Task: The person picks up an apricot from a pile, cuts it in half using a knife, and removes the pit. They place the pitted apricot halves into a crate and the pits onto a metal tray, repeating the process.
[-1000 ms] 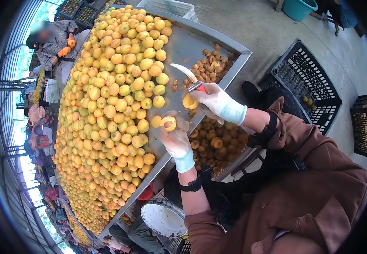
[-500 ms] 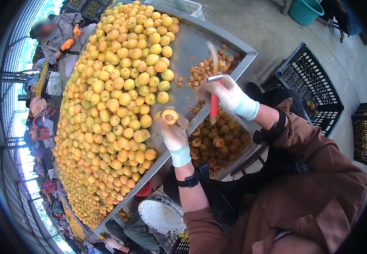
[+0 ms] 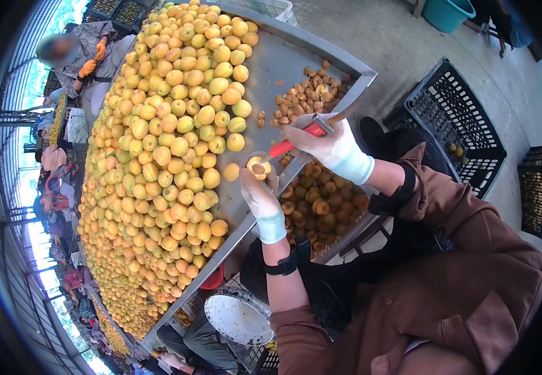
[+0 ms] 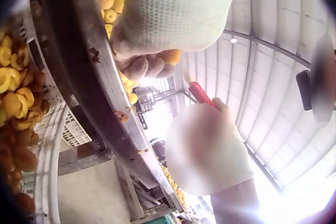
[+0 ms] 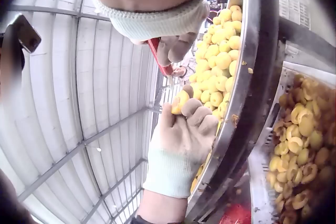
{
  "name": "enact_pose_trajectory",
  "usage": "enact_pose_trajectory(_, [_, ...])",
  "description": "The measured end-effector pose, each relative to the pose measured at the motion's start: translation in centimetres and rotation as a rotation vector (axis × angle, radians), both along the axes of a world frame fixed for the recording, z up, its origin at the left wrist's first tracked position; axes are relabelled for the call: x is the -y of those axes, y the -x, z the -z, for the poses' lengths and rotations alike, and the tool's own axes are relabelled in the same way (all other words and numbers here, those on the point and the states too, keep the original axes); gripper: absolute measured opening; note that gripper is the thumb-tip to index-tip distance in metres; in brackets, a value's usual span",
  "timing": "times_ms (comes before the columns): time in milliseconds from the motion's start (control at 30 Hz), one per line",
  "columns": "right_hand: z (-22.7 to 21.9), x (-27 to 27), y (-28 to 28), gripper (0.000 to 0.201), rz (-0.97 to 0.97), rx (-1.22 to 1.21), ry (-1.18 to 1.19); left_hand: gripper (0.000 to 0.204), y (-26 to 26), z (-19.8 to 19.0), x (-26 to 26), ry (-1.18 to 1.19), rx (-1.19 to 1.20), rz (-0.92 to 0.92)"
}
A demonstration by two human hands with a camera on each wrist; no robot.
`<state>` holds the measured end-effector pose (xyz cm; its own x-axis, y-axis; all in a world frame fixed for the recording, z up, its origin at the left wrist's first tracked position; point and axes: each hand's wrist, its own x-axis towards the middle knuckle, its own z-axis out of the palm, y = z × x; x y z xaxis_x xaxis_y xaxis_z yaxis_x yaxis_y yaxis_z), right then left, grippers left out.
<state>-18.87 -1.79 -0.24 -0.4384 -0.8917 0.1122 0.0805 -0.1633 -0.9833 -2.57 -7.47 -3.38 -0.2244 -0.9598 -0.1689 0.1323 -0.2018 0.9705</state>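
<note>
My gloved left hand (image 3: 259, 199) holds an apricot half (image 3: 257, 167) with its cut face up and the brown pit still in it. In my gloved right hand (image 3: 328, 145) is a red-handled knife (image 3: 281, 149). Its curved blade points back over the right wrist. A small metal tip at the handle's other end meets the apricot half beside the pit. The right wrist view shows this tip (image 5: 170, 80) just above the apricot in the left fingers. One whole apricot (image 3: 231, 172) lies left of the left hand.
A large heap of apricots (image 3: 177, 125) covers the metal table (image 3: 274, 62). Loose pits (image 3: 308, 97) lie near its corner. Below the raised edge stands a crate of apricot halves (image 3: 327, 215). A black crate (image 3: 455, 119) is on the floor, and another person (image 3: 86, 50) sits across the table.
The right hand has let go of an apricot half and turned the knife end for end. Its handle tip has come down to the apricot half in the left hand.
</note>
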Motion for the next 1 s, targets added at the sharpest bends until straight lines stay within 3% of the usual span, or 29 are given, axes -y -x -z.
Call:
enact_pose_trajectory(33, [0.1,-0.1,-0.2,0.013,0.001,0.001,-0.002,0.052,0.0,0.2,0.0,-0.002,0.001,0.001])
enact_pose_trajectory(100, [0.1,-0.1,-0.5,0.007,0.046,-0.236,0.138,0.053,0.1,0.5,0.0,0.010,-0.002,0.002])
enact_pose_trajectory(233, [-0.5,-0.6,-1.0,0.005,-0.057,-0.078,0.084,0.049,0.3,0.4,-0.3,0.075,0.073,-0.024])
enact_pose_trajectory(333, [-0.1,-0.8,-1.1,0.005,-0.059,-0.041,0.024,0.041,0.5,0.1,-0.7,0.271,0.239,-0.012])
enact_pose_trajectory(433, [0.9,-0.6,-0.7,0.005,-0.015,-0.224,0.112,0.039,0.4,0.0,-0.7,0.416,0.385,0.011])
enact_pose_trajectory(500, [1.2,-0.1,0.3,0.016,0.080,-0.838,0.370,0.039,0.7,-0.1,-0.6,0.419,0.398,-0.014])
enact_pose_trajectory(533, [1.1,-0.5,-0.3,0.018,-0.057,-0.117,0.036,0.040,0.6,0.3,-0.5,0.322,0.342,-0.016])
enact_pose_trajectory(567, [1.0,-0.3,-0.2,0.018,-0.054,-0.117,0.027,0.040,0.6,0.3,-0.4,0.314,0.341,-0.011])
enact_pose_trajectory(633, [1.0,0.4,0.3,0.020,-0.027,0.129,-0.174,0.043,0.7,0.1,-0.4,0.218,0.290,-0.024])
enact_pose_trajectory(700, [3.5,1.1,0.6,0.012,-0.013,0.133,-0.159,0.045,0.9,0.0,-0.6,0.167,0.254,-0.049])
enact_pose_trajectory(767, [6.6,1.9,1.2,0.030,0.194,-1.014,0.237,0.046,0.7,-0.1,-0.5,0.093,0.178,-0.024])
enact_pose_trajectory(800, [7.1,1.7,1.2,0.041,0.148,-1.070,0.205,0.046,0.5,0.0,-0.4,0.096,0.177,-0.025])
enact_pose_trajectory(833, [7.5,1.7,1.1,0.041,0.149,-1.071,0.212,0.045,0.3,0.3,-0.3,0.091,0.170,-0.023])
enact_pose_trajectory(900, [6.6,1.9,0.5,0.035,0.130,-0.763,0.205,0.044,0.3,0.2,-0.3,0.092,0.163,-0.029])
enact_pose_trajectory(933, [6.2,1.4,0.2,0.035,0.127,-0.763,0.213,0.043,0.5,0.2,-0.5,0.081,0.201,-0.050])
enact_pose_trajectory(967, [3.7,0.6,-0.1,0.026,0.035,-0.472,0.072,0.042,0.6,0.0,-0.6,0.070,0.239,-0.071])
enact_pose_trajectory(1000, [2.3,0.2,-0.3,0.018,-0.058,-0.182,-0.068,0.039,0.4,0.7,-0.1,0.265,0.377,-0.069])
